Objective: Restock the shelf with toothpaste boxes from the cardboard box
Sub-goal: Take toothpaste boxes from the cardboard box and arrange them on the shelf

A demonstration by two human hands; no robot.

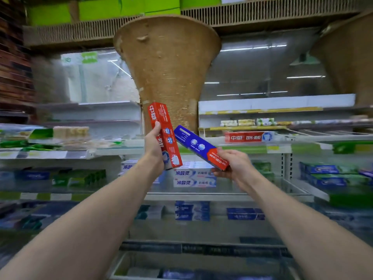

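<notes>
I have two toothpaste boxes raised, one per hand. The red box (164, 136) stands nearly upright in my left hand (154, 151), which grips its lower half, thumb over the front. The blue-and-red box (198, 147) slants up-left, its red end pinched by my right hand (232, 166). Beyond, one red carton (249, 136) lies on the shelf (302, 148).

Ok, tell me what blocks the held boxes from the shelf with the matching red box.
Nothing visible. The red box in the left hand and blue box in the right hand are in open air before that shelf; the woven column stands behind, to its left.
</notes>
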